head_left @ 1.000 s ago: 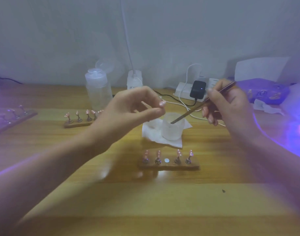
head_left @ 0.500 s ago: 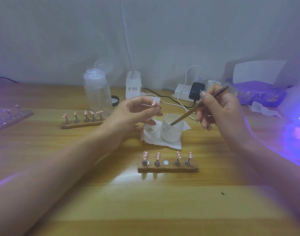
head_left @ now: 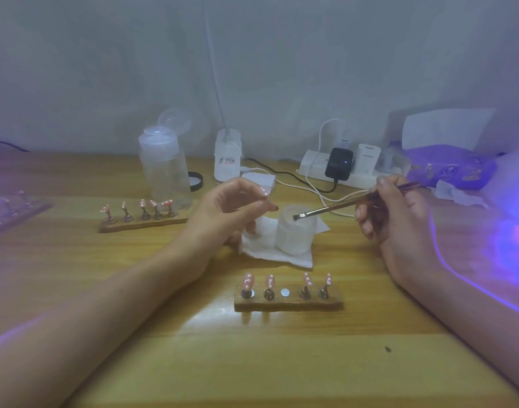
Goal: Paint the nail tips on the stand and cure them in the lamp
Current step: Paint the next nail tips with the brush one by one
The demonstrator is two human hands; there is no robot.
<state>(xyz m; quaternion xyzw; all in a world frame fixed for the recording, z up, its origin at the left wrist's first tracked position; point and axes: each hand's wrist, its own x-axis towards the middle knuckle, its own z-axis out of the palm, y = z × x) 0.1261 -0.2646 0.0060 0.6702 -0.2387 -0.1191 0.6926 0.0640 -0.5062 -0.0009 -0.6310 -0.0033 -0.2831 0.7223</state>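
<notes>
A wooden stand point(head_left: 289, 303) in front of me carries several pink nail tips with white dots; its middle magnet spot point(head_left: 285, 293) is bare. My left hand point(head_left: 234, 210) hovers left of a frosted cup point(head_left: 296, 240) and pinches a small pink nail tip point(head_left: 263, 191) between thumb and fingers. My right hand point(head_left: 390, 207) grips a thin brush point(head_left: 349, 203), whose dark tip sits at the cup's rim. The curing lamp point(head_left: 514, 231) glows violet at the right edge, partly out of view.
The cup stands on a white tissue point(head_left: 264, 248). A second stand of nail tips point(head_left: 143, 223) lies at the back left beside a clear bottle point(head_left: 164, 169). A power strip with plugs and cables point(head_left: 337, 167) and a purple pouch point(head_left: 452, 169) lie behind.
My left hand has sunk and drawn back towards the cup's left side with the nail tip. The brush tip has risen from inside the cup to its rim.
</notes>
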